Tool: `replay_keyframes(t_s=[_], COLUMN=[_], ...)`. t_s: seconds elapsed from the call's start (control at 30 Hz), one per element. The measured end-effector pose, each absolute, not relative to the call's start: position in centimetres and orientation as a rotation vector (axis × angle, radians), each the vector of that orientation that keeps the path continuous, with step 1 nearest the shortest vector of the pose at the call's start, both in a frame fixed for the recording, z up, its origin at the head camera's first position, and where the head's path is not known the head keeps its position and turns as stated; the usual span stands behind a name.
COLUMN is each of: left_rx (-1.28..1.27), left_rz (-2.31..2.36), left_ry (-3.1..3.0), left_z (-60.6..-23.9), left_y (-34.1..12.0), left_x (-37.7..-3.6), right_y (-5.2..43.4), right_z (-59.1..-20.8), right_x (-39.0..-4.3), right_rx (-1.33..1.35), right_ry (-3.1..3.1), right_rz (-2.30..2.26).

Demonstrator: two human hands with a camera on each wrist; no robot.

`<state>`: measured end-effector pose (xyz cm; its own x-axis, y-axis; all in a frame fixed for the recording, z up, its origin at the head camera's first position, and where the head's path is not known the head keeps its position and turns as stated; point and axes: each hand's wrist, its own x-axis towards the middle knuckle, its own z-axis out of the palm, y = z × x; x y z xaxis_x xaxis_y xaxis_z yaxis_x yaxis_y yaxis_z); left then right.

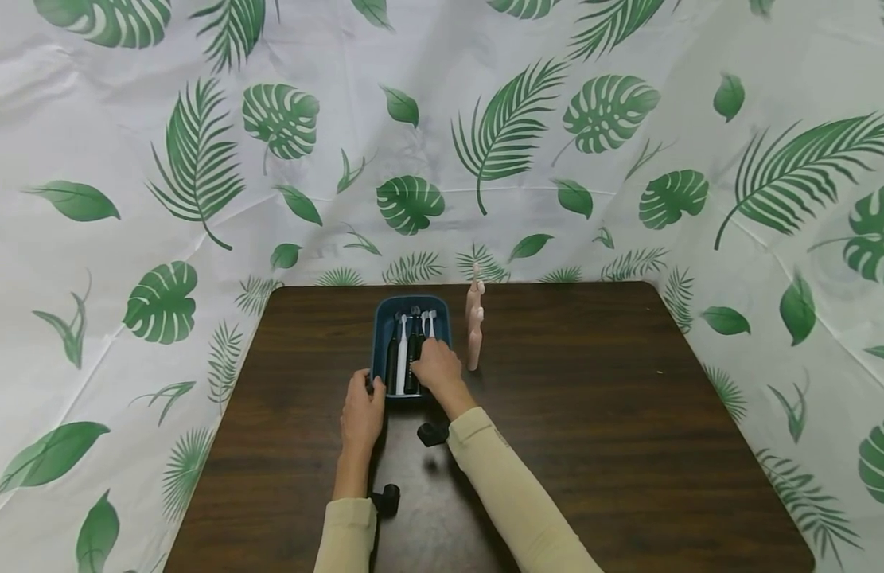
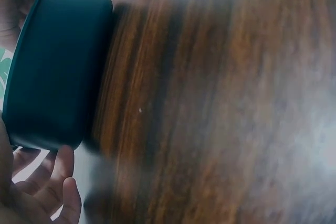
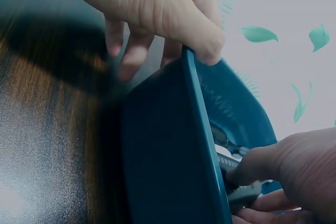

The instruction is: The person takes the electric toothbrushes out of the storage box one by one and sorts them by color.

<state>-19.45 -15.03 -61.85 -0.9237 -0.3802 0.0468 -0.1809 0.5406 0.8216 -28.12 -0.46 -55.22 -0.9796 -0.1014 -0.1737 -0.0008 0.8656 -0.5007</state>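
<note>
Teal plastic tray (image 1: 413, 306) sits on the dark wooden table (image 1: 592, 414), holding several electric toothbrushes (image 1: 402, 358); a pink toothbrush (image 1: 474, 326) stands just right of the tray. From the head view, the left hand (image 1: 363, 410) grips the tray's near-left corner while the right hand (image 1: 436, 368) reaches inside. At the left wrist, the tray wall (image 2: 58, 66) fills the corner, fingers (image 2: 50, 182) below it. At the right wrist, the right hand (image 3: 283, 177) pinches a dark toothbrush handle (image 3: 239, 182). Judging by this, a brush is being picked out; lifting it clear calls for a steady tray.
</note>
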Motion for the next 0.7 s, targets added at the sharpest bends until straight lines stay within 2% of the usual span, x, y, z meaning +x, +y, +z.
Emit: replay_keyframes(t_s=[0.7], left_rx=[0.473], left_rz=[-1.339], left_ry=[-2.642], left_z=[-61.6], left_y=[-15.44], left_x=[-19.39], right_y=[-0.03], right_z=[-54.91], right_x=[-27.96], right_rx=[-0.041], right_ry=[2.74], right_rz=[-0.935])
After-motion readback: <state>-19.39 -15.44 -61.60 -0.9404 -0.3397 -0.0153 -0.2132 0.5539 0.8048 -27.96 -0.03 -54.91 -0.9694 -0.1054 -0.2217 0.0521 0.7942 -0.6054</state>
